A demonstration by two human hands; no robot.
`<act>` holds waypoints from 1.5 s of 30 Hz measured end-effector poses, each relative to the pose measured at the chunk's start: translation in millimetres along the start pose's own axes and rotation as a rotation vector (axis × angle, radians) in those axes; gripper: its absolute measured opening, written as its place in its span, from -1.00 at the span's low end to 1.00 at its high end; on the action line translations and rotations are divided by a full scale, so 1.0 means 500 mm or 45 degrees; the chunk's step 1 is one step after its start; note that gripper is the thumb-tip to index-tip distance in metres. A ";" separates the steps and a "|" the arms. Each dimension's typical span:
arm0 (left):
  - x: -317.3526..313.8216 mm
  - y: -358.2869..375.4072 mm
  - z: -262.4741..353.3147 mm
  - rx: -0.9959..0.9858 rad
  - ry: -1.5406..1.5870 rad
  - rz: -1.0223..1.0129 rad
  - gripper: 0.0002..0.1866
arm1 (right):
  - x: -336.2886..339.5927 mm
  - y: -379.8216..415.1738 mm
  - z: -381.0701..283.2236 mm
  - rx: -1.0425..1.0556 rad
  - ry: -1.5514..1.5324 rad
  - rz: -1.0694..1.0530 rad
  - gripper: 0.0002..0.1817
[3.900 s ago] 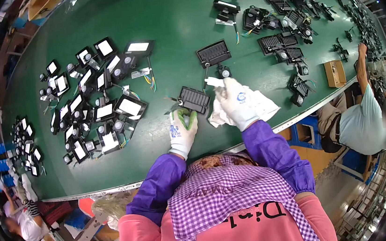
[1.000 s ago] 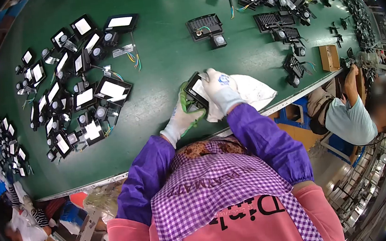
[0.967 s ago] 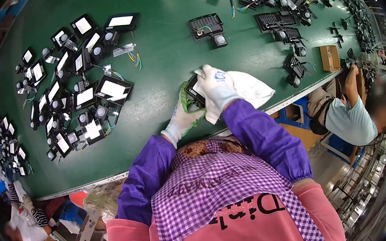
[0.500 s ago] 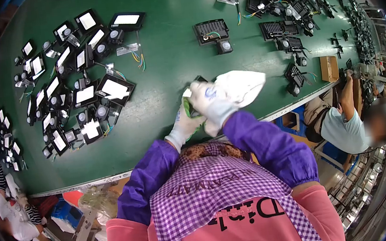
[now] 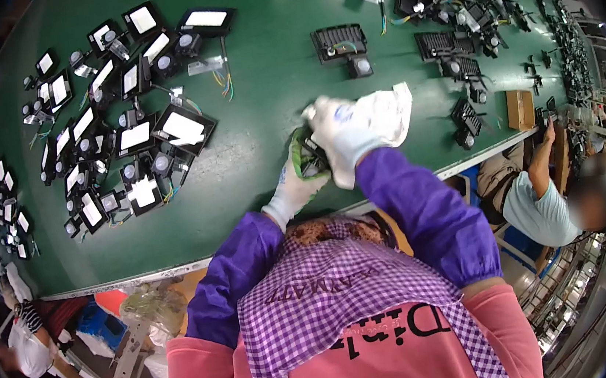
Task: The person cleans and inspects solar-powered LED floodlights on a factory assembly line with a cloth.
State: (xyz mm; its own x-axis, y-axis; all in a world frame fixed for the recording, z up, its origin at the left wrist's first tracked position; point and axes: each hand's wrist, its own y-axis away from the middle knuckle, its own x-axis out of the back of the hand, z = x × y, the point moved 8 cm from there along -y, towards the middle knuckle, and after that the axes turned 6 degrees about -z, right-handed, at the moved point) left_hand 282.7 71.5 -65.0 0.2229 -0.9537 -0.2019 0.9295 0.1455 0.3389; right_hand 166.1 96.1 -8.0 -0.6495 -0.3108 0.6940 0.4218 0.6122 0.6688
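Both hands wear white gloves near the table's front edge. My left hand (image 5: 297,179), green at the palm and fingers, is closed around a small black lamp (image 5: 312,155) with its fingers wrapped on it. My right hand (image 5: 341,132) lies just to the right, closed on a white cloth (image 5: 388,115) that spreads out to its right and touches the lamp's side. Part of the lamp is hidden by the hands and cloth. Beyond them a black lamp with a sensor (image 5: 340,43) lies back-up on the green table (image 5: 262,82).
Many black lamps with white panels (image 5: 183,128) lie at the left. More lamps and wires (image 5: 448,44) cover the right. A cardboard box (image 5: 520,109) stands near the right edge. A person in a light blue shirt (image 5: 540,210) sits at the right; another person (image 5: 30,347) is at far left.
My right hand has moved slightly up and right with the cloth, which has changed shape. More of the black lamp in my left hand now shows.
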 end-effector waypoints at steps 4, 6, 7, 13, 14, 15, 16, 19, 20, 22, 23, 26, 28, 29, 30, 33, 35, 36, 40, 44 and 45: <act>-0.001 -0.001 -0.030 0.047 0.240 0.043 0.00 | 0.012 0.019 -0.029 -0.151 0.249 -0.047 -0.52; 0.002 0.003 -0.018 0.046 -0.013 0.022 0.02 | 0.002 -0.022 0.052 -0.056 -0.079 0.157 -0.43; 0.003 0.004 -0.032 0.020 -0.076 0.042 0.03 | 0.000 -0.020 0.076 0.056 -0.096 0.281 -0.40; 0.000 -0.004 -0.052 -0.030 0.077 0.038 0.05 | -0.098 0.104 0.081 0.050 0.018 0.217 -0.68; -0.002 -0.006 -0.055 0.002 0.119 0.020 0.05 | -0.061 0.116 0.056 0.117 0.078 0.194 -0.69; -0.005 -0.003 -0.041 0.038 0.157 0.001 0.05 | -0.046 0.081 0.067 0.081 0.067 0.201 -0.64; -0.007 0.000 -0.037 0.077 0.193 -0.016 0.05 | -0.031 0.046 0.078 0.046 0.055 0.208 -0.59; 0.000 0.004 -0.055 0.084 0.079 0.012 0.03 | 0.000 -0.020 0.098 -0.058 -0.072 0.240 -0.55; 0.002 -0.001 -0.055 0.068 0.091 0.015 0.02 | -0.014 -0.004 0.092 0.034 0.063 0.366 -0.65; 0.005 -0.014 -0.049 -0.029 0.058 -0.017 0.01 | -0.035 0.021 0.048 0.046 0.151 0.245 -0.61; 0.000 -0.011 -0.043 -0.027 0.154 -0.033 0.02 | -0.046 0.034 0.026 0.056 0.195 0.185 -0.60; -0.009 0.000 -0.023 0.018 0.201 -0.055 0.00 | -0.008 0.001 0.031 -0.009 -0.109 0.282 -0.69; -0.009 0.002 -0.012 0.049 0.122 -0.053 0.01 | 0.033 -0.065 0.065 -0.202 -0.362 0.330 -0.73; -0.007 -0.001 -0.021 -0.011 0.126 -0.030 0.03 | 0.042 -0.064 0.069 -0.193 -0.358 0.417 -0.74; -0.005 -0.002 -0.023 -0.033 0.085 -0.024 0.03 | 0.045 -0.038 0.050 -0.040 -0.201 0.496 -0.73; 0.001 0.000 -0.018 -0.146 0.021 0.055 -0.03 | -0.046 0.021 0.036 -0.073 -0.124 0.299 -0.70; 0.002 -0.001 -0.025 0.015 0.050 0.048 -0.09 | -0.055 0.046 0.050 0.099 -0.051 0.624 -0.78; -0.001 0.003 -0.031 0.112 0.116 0.007 -0.06 | -0.028 0.028 0.060 0.069 -0.157 0.584 -0.74; 0.009 0.015 -0.041 0.399 0.204 -0.093 -0.05 | 0.023 -0.068 0.121 -0.118 -0.227 0.417 -0.66; 0.043 0.020 -0.033 0.239 0.387 -0.134 -0.07 | -0.010 0.019 0.227 -0.140 0.253 0.786 -0.66; 0.039 0.026 -0.016 0.319 0.396 -0.137 -0.07 | 0.003 0.043 0.238 -0.217 0.141 0.745 -0.61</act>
State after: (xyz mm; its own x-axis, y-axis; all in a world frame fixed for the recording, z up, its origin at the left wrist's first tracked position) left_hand 301.4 57.0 -71.8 0.2418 -0.8295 -0.5035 0.8608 -0.0561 0.5059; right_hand 98.8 195.3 -24.5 -0.2144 -0.0378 0.9760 0.7894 0.5817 0.1960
